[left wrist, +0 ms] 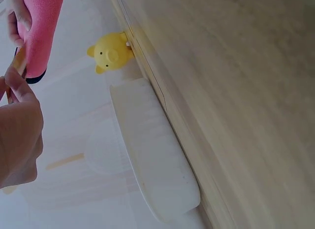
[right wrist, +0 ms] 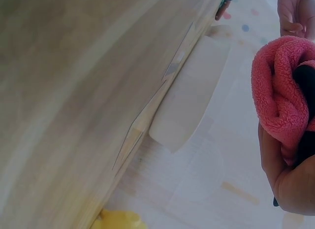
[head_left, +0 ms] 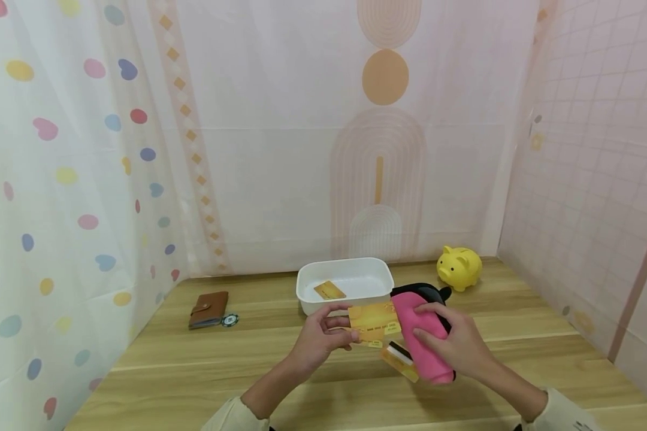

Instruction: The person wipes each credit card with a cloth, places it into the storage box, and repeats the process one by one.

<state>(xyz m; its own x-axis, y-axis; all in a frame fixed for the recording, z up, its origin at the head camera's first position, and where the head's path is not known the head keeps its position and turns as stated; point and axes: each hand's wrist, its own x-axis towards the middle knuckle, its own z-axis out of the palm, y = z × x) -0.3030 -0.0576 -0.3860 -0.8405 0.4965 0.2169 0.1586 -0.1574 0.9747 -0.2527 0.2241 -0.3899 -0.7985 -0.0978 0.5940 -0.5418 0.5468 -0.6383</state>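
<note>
My left hand (head_left: 315,341) pinches a gold card (head_left: 374,317) between thumb and fingers, its right end against a pink and black plush pouch (head_left: 423,341). A second gold edge shows just under that card. The pouch is gripped by my right hand (head_left: 458,341), thumb and fingers over its pink side. Below, another gold card with a black stripe (head_left: 400,360) lies by the pouch's lower left. In the left wrist view the left hand (left wrist: 19,135) is at the left edge beside the pink pouch (left wrist: 42,32). The right wrist view shows the pink fabric (right wrist: 280,91) folded over the right hand (right wrist: 290,179).
Behind the hands stands a white tray (head_left: 345,269) with a gold card (head_left: 329,290) inside. A yellow piggy bank (head_left: 460,267) is at the back right. At the left lie a brown wallet (head_left: 209,308) and a poker chip (head_left: 229,320) on the wooden table (head_left: 194,383).
</note>
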